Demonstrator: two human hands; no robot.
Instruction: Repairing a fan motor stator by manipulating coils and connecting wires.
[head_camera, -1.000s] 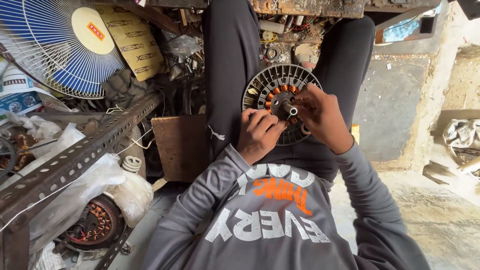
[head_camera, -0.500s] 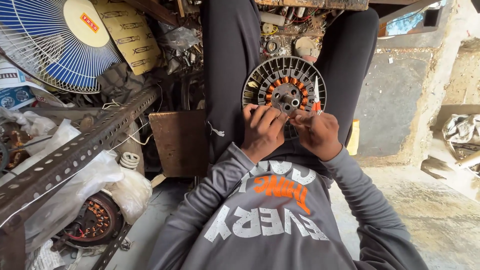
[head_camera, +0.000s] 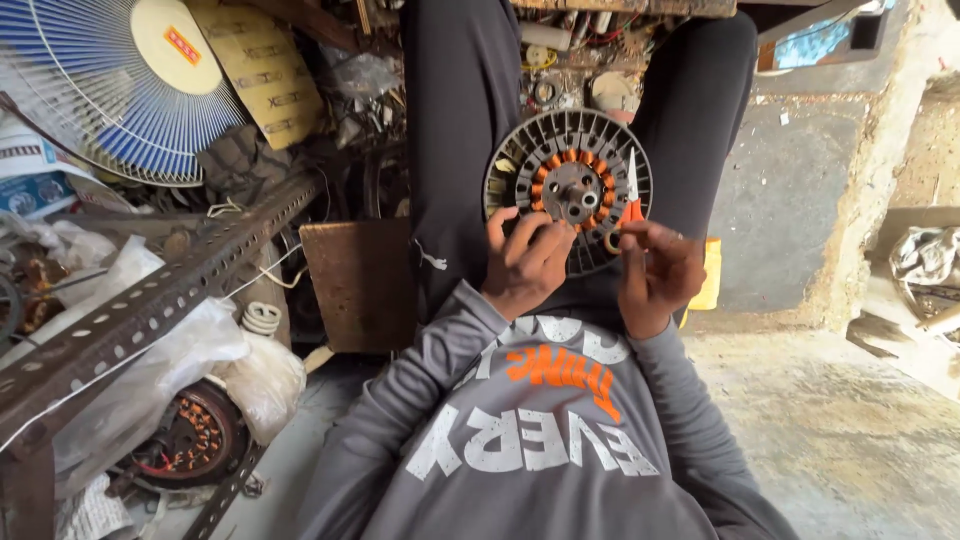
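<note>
Scissors (head_camera: 631, 190) in right hand (head_camera: 655, 275); left hand (head_camera: 525, 262) touching motor stator (head_camera: 567, 190).

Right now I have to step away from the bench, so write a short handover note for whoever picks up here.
Left hand: on the lower left rim of the round fan motor, steadying it on the lap.
Right hand: holds orange-handled scissors, blades pointing up along the motor's right side.
Motor: face up between the thighs, copper windings exposed around the hub.
Done: cannot tell from this view.
Left: cannot tell; the scissor tips are near the windings but no cut is visible.
Nearby: blue fan guard upper left, another wound motor on the floor lower left.
</note>
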